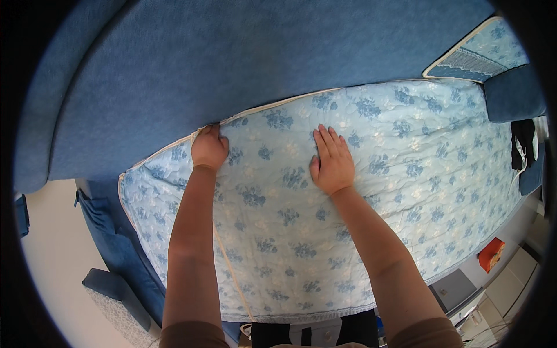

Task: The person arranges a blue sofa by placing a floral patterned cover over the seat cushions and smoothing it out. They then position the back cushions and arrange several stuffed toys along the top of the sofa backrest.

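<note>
A light blue quilted sofa cover (290,197) with blue flower clusters and cream piping lies over the seat of a blue sofa. At the seam below the sofa's tall backrest (261,52), my left hand (209,149) is closed on the cover's piped far edge. Its fingertips are partly hidden in the gap there. My right hand (335,162) rests flat on the middle of the cover, fingers stretched out and thumb apart, holding nothing. Small wrinkles run across the cover to the right of it.
Another patterned piece with cream piping (478,49) leans at the far right, beside a blue cushion (515,93). Dark cloth (522,139) lies at the right end. A blue and patterned cushion (119,296) is at the lower left, an orange item (491,254) at the lower right.
</note>
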A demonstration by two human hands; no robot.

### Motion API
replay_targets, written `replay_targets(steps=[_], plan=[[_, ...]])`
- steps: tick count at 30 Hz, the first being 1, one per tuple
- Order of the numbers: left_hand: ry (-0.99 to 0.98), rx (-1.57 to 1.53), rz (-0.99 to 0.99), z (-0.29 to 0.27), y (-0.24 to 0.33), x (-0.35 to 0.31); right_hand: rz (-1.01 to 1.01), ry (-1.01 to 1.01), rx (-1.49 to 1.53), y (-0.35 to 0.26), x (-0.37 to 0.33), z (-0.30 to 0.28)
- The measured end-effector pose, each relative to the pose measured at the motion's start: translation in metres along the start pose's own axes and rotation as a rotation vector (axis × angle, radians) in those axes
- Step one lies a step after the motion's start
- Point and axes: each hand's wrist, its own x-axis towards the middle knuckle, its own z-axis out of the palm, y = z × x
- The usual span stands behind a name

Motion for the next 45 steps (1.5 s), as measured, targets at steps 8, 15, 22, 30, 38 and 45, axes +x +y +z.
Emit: replay_targets(steps=[8, 15, 22, 30, 38, 45], plan=[[-0.414, 0.114, -0.214, -0.006, -0.019, 0.043, -0.008, 0.010, 0.033, 0.000, 0.001, -0.001], [0.172, -0.167, 0.270, -0.005, 0.034, -0.031, 0.000, 0.014, 0.029, 0.005, 0.002, 0.001], [0.134, -0.177, 0.351, 0.002, 0.113, 0.004, -0.020, 0.037, 0.045, 0.006, 0.001, 0.002], [-0.298, -0.090, 0.008, -0.009, 0.140, 0.047, -0.021, 0.029, 0.041, 0.009, 0.000, 0.000], [0.087, -0.054, 0.164, 0.022, 0.115, -0.014, -0.010, -0.024, 0.045, 0.003, -0.007, -0.010], [-0.058, 0.032, -0.090, 0.021, 0.036, -0.227, 0.055, -0.409, -0.038, -0.033, -0.104, -0.039]])
